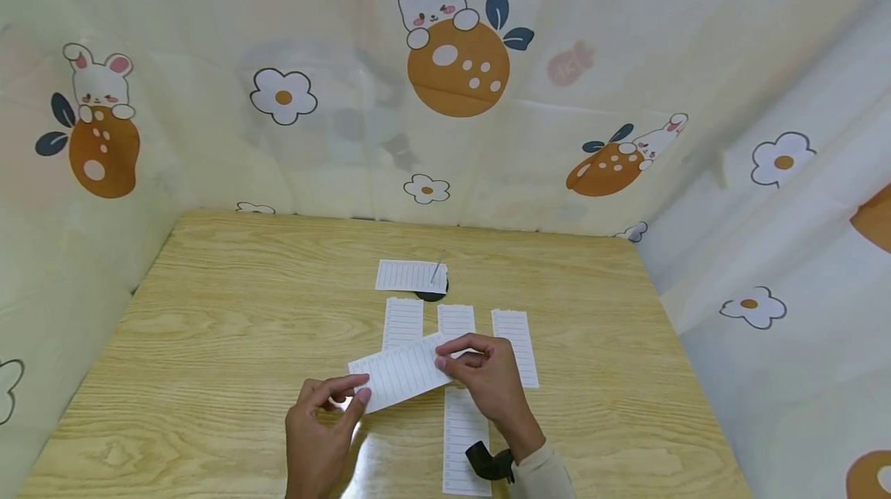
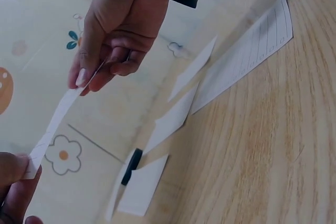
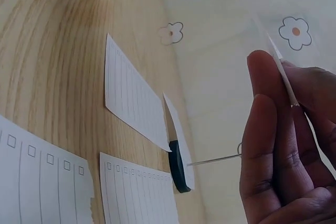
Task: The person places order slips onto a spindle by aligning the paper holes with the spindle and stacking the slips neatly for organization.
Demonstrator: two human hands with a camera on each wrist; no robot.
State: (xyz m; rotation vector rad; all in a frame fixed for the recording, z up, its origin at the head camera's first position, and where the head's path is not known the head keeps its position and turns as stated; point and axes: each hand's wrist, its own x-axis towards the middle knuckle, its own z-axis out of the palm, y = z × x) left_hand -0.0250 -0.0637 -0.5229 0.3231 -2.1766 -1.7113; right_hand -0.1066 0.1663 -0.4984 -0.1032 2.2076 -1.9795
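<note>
A white checklist slip [image 1: 400,377], lined and with small boxes along one edge, is held up between both hands, tilted higher on its right. My left hand [image 1: 320,428] pinches its left end between thumb and fingers. At the other end, my right hand [image 1: 493,381] grips the slip between thumb and fingertips. Beyond the hands stands a paper spike with a round black base [image 1: 431,296] and a thin upright metal pin [image 1: 438,269]. Another slip [image 1: 404,275] sits on the spike, the pin rising through its right part.
Several similar slips lie on the wooden table [image 1: 230,344]: one slip [image 1: 402,319] left of centre, a middle slip [image 1: 455,317] partly covered, a right slip [image 1: 517,348], and a near slip [image 1: 462,437] under the right wrist. A printed curtain [image 1: 334,151] surrounds the table.
</note>
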